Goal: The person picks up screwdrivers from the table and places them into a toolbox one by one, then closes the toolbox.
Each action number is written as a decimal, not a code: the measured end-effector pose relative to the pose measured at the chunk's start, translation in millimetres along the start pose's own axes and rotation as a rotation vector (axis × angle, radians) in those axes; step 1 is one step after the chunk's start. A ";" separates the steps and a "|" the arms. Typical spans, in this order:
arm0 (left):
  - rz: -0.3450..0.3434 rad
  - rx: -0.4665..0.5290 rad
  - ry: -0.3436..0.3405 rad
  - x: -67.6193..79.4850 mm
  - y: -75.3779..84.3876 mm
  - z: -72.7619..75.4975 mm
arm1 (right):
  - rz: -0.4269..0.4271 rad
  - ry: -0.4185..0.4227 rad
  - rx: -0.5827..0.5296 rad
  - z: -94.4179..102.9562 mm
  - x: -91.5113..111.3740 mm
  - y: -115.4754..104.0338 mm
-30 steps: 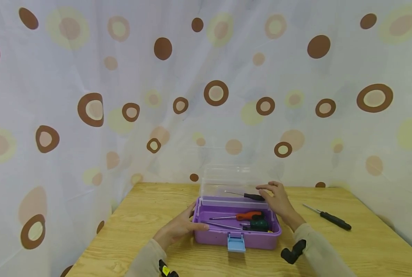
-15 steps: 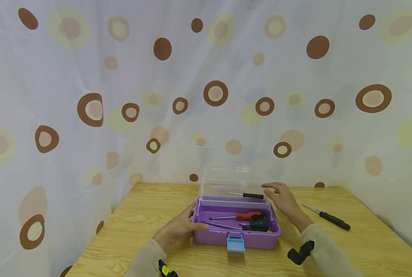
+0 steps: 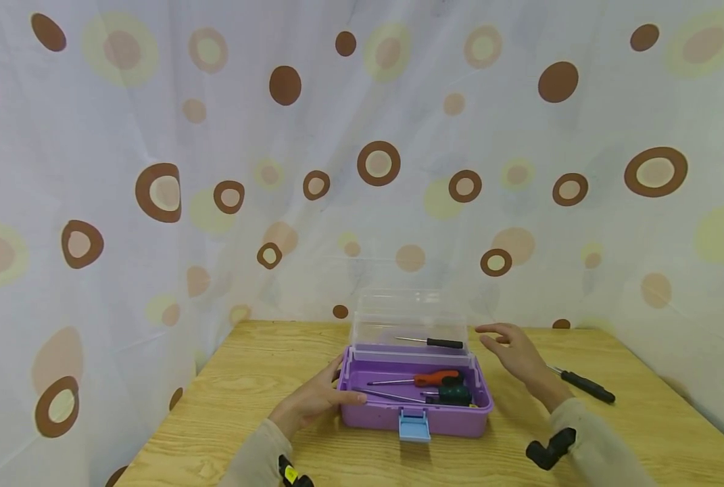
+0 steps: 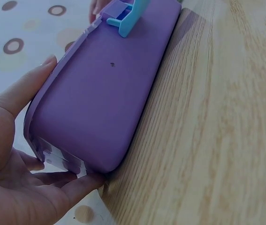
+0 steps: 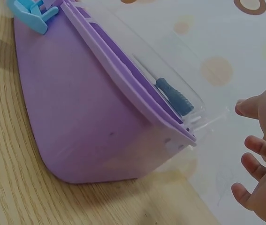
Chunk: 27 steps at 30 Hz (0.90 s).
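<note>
A purple toolbox (image 3: pixel 374 421) stands on the table, its clear lid (image 3: pixel 410 318) tipped back. My left hand (image 3: pixel 315 397) grips the box's left end, thumb (image 4: pixel 32 84) on the rim and fingers against the side. Beyond the right end of the box, my right hand (image 3: pixel 520 358) is in the air, fingers slightly bent and holding nothing. A black-handled screwdriver (image 3: pixel 444 343) lies in the lid. Inside the box are an orange-and-black screwdriver (image 3: pixel 436 379), a stubby green-handled one (image 3: pixel 454 395) and a long metal shaft (image 3: pixel 392 395) whose handle is mostly hidden.
Another black-handled screwdriver (image 3: pixel 588 386) lies on the wooden table (image 3: pixel 246 379) to the right, its tip hidden behind my right hand. A light-blue latch (image 3: pixel 414 428) hangs unfastened at the box's front. A dotted curtain (image 3: pixel 325 223) rises close behind the table.
My right hand has drawn away to the right from the screwdriver in the lid, which now lies there on its own. The left hand and toolbox stay put.
</note>
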<state>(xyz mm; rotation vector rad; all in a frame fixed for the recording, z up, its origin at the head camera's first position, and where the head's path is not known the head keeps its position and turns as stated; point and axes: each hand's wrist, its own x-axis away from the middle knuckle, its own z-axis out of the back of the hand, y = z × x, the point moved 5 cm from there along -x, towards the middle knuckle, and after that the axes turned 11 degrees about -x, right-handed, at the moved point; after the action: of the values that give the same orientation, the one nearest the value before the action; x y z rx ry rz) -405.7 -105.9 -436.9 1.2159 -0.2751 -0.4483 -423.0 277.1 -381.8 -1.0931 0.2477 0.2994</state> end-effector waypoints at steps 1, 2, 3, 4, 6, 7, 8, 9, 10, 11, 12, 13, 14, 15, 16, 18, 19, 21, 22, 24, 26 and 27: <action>0.000 0.000 0.000 -0.1 -0.1 0.0 | 0.002 0.001 0.004 1.6 0.7 1.0; -0.001 0.003 -0.002 -0.3 -0.1 -0.1 | 0.005 0.001 0.008 3.2 1.5 1.8; -0.004 0.006 -0.003 -0.5 -0.1 -0.2 | 0.004 0.003 0.011 5.3 2.4 2.8; -0.006 0.009 -0.004 -0.8 0.0 -0.3 | 0.006 0.003 0.015 7.3 3.2 3.8; -0.009 0.012 -0.005 -1.0 0.2 -0.6 | 0.007 0.006 0.021 12.1 5.0 6.2; -0.011 0.014 -0.006 -1.3 0.3 -0.6 | 0.006 0.008 0.022 14.9 6.0 7.6; -0.013 0.015 -0.008 -1.5 0.3 -0.7 | 0.007 0.006 0.023 17.5 7.3 8.8; -0.013 0.014 -0.009 -1.6 0.4 -0.8 | 0.010 0.010 0.031 20.5 8.7 10.0; -0.013 0.012 -0.011 -1.6 0.7 -1.0 | 0.017 0.013 0.043 23.5 10.4 10.7; -0.014 0.010 -0.012 -1.7 0.7 -1.0 | 0.027 0.019 0.066 26.7 12.2 11.7; -0.016 0.010 -0.015 -1.7 1.0 -1.1 | 0.039 0.021 0.087 29.6 14.1 12.2; -0.017 0.011 -0.017 -1.7 1.0 -1.2 | 0.053 0.023 0.107 32.1 15.9 12.5; -0.016 0.012 -0.017 -1.6 1.0 -1.1 | 0.068 0.023 0.128 34.6 17.6 12.8; -0.015 0.013 -0.015 -1.4 1.1 -1.0 | 0.079 0.025 0.150 37.2 19.1 13.4; -0.014 0.015 -0.013 -1.2 1.1 -0.9 | 0.090 0.022 0.167 39.5 20.4 13.8; -0.010 0.016 -0.008 -0.6 1.0 -0.5 | 0.090 0.018 0.182 44.1 22.6 16.3; -0.008 0.015 -0.006 -0.4 0.8 -0.3 | 0.086 0.018 0.186 46.8 23.4 17.8; -0.007 0.013 -0.004 0.0 0.8 0.1 | 0.069 0.023 0.190 52.5 25.1 21.5; -0.007 0.011 -0.005 0.1 0.8 0.2 | 0.062 0.026 0.190 55.3 26.1 23.1; -0.008 0.008 -0.006 0.3 0.9 0.4 | 0.054 0.035 0.194 61.0 27.8 25.8; -0.007 0.012 -0.008 0.3 0.7 0.7 | 0.053 0.039 0.199 66.8 29.0 28.1; -0.006 0.011 -0.007 0.4 0.9 0.8 | 0.053 0.042 0.202 69.9 29.2 29.5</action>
<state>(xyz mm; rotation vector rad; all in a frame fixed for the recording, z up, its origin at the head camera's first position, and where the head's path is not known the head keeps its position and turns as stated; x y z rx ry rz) -405.5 -106.5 -435.8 1.2267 -0.2800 -0.4567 -402.8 355.8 -385.6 -0.8948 0.3371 0.2923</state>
